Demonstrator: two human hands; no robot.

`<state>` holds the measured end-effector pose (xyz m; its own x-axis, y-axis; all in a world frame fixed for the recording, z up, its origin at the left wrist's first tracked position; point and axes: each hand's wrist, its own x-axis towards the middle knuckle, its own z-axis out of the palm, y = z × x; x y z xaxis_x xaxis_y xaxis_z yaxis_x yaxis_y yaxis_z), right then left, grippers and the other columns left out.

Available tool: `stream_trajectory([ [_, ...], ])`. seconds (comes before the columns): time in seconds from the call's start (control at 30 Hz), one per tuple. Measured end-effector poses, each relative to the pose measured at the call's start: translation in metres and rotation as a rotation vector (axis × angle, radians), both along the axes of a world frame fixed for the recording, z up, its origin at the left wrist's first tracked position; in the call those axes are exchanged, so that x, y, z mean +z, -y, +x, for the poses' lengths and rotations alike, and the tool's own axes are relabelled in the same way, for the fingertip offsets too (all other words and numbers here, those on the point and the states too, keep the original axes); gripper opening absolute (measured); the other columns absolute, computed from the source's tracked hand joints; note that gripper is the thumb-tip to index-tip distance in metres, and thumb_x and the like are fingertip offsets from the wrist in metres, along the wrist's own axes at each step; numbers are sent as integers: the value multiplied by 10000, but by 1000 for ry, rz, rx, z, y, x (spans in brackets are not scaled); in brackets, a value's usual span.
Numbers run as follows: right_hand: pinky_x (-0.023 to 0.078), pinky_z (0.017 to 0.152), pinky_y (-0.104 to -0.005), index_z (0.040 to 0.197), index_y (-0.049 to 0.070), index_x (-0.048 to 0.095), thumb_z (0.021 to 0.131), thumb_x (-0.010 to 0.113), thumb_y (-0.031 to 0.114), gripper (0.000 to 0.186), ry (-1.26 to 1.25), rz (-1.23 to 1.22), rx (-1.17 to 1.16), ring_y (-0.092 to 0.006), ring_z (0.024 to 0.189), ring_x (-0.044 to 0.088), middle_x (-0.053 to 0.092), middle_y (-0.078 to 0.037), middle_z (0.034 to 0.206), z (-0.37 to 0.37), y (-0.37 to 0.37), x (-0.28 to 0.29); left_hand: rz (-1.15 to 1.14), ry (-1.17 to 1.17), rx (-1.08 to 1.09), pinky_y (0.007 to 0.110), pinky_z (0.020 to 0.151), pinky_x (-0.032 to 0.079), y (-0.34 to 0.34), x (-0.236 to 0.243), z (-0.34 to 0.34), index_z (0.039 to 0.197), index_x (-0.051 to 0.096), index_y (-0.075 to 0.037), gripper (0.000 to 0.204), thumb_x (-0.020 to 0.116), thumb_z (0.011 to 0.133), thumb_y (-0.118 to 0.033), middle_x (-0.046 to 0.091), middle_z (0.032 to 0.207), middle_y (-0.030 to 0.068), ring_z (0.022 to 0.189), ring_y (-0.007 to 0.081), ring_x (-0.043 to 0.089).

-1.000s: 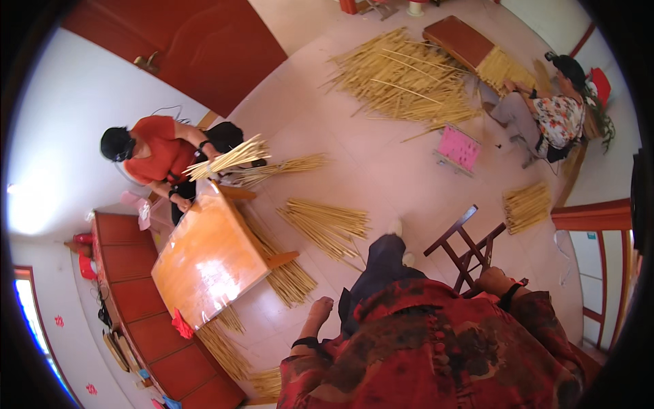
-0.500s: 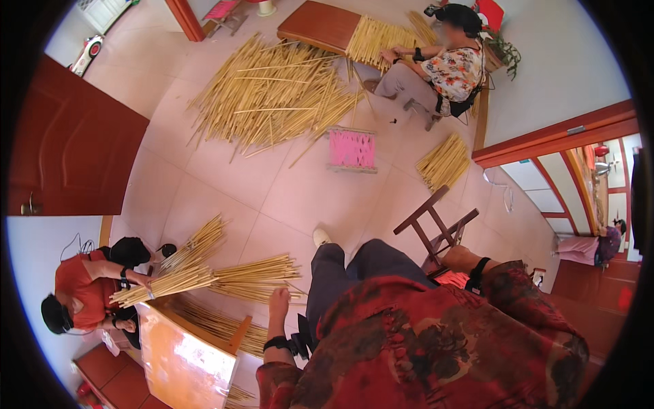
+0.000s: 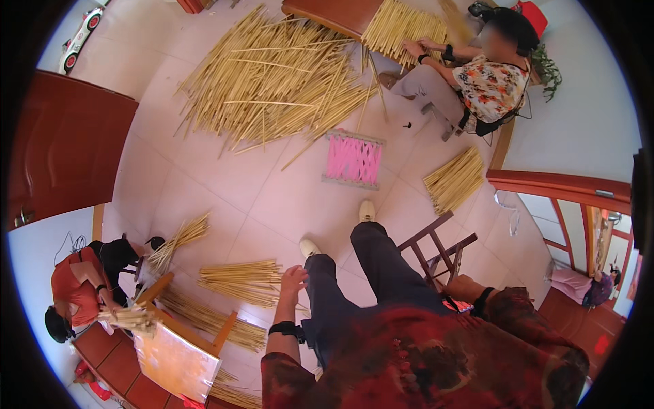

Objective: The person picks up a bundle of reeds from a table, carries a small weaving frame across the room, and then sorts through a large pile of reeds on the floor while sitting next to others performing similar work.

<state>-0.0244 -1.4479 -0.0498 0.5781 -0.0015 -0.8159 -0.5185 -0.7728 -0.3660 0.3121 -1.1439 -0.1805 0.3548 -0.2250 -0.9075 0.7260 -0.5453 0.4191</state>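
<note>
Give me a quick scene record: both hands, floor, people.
Left hand: nothing held, fingers loosely bent
Right hand: gripping dark brown wooden frame with crossbars
Floor ahead: low pink-strapped stool; large heap of thin yellow sticks
Person at left: red top, beside glossy orange wooden table
Person at upper right: floral shirt, hands at yellow sticks on bench

Head camera, aimed down and ahead.
I watch from above, through one wide fisheye worn at head height. The red shirt (image 3: 432,354) is nearest me, filling much of the bottom; the left hand (image 3: 293,280) and right hand (image 3: 464,289) come in just beyond it, the shoes (image 3: 367,210) near the middle. Farther out I get the floor (image 3: 272,198), a door (image 3: 71,143) at the left rim and sticks (image 3: 272,82) toward the top.
</note>
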Motion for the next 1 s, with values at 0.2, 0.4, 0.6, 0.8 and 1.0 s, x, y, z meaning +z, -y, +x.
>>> stream_trajectory([
  [0.2,467,495,-403,924,123,575,755,512,208,200,-169,-264,-97,-295,610,603,579,-118,638,-105,18,-89,-94,-152,129,379,784,402,109,-76,-26,1145,429,-73,438,564,790,-291,502,1040,70,1014,204,458],
  [0.4,459,473,-400,890,130,542,772,480,174,141,-132,52,284,-278,576,588,551,-89,608,19,48,-47,-174,-285,368,449,906,295,196,-220,-34,1260,289,-97,657,629,737,-305,357,1226,72,1152,258,323],
  [0.6,461,471,-403,1019,138,456,808,429,185,218,-333,99,348,-282,590,586,554,-98,674,26,36,-88,-274,144,81,477,945,236,188,-358,-38,1270,249,-96,714,643,719,-321,312,1266,103,1183,232,277],
  [0.8,462,501,-425,1093,171,418,818,417,201,277,-538,76,229,-311,633,592,552,-126,727,41,44,-97,-285,-213,932,311,601,415,292,-333,-20,964,514,9,411,706,655,-182,543,838,71,711,172,503],
  [1.0,468,556,-412,1025,146,458,820,421,189,213,-455,115,378,-314,648,592,570,-128,732,41,44,-92,-124,298,764,283,455,356,256,-308,-12,733,460,-54,257,698,662,-121,470,631,4,547,107,435],
])
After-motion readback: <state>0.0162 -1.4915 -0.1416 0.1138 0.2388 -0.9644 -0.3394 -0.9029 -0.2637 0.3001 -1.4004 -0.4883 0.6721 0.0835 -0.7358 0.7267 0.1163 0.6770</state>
